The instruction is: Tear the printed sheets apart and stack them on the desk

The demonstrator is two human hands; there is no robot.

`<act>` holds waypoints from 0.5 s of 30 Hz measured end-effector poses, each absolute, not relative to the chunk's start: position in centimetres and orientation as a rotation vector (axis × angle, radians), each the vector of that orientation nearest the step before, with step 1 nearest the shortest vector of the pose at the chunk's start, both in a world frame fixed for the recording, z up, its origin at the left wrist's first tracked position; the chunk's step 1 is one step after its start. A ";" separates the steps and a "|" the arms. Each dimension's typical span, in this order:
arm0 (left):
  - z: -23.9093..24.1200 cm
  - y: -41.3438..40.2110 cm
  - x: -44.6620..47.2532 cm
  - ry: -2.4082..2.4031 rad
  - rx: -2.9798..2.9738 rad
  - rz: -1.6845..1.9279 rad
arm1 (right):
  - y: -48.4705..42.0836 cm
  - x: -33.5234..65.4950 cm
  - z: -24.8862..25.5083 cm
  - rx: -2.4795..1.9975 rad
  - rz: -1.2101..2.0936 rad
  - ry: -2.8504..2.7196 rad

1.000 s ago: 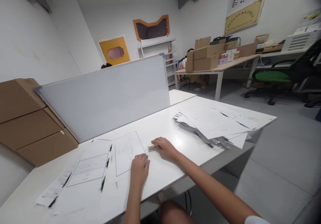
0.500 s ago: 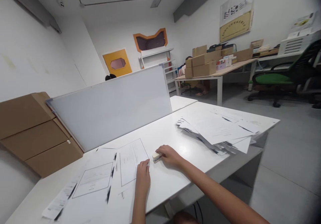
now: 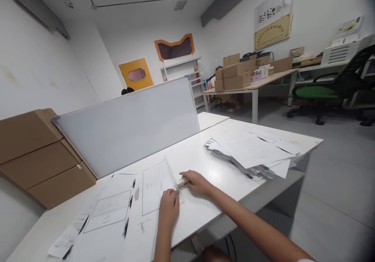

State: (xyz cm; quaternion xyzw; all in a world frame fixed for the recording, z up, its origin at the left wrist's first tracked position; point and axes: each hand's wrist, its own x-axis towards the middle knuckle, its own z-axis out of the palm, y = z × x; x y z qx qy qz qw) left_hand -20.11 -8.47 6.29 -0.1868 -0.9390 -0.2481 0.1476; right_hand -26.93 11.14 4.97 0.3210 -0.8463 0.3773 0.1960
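Shifted rightward, the printed sheet (image 3: 156, 185) in the pinched grip of the left hand (image 3: 169, 208) meets the stapler-like tool (image 3: 181, 183) held by the right hand (image 3: 198, 183), between spread papers (image 3: 108, 211) and a loose pile (image 3: 252, 150), no finished join visible.

Open surface (image 3: 199, 159) lies between the right hand (image 3: 197, 182) and paper pile (image 3: 249, 150); the whiteboard (image 3: 131, 125) (standing on edge) blocks the far left.

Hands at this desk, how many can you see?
2: the left hand on the sheet, the right hand on the stapler. Any behind the whiteboard would be hidden.
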 end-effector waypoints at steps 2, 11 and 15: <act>6.3 -8.4 -20.1 -2.710 -0.538 -0.674 | 11.2 -27.0 4.9 0.902 1.049 -2.372; 6.5 -8.2 -19.9 -2.741 -0.563 -0.543 | 11.1 -27.2 4.8 0.996 0.999 -2.337; 6.6 -8.1 -19.8 -2.775 -0.580 -0.498 | 11.0 -27.2 4.7 1.022 0.985 -2.328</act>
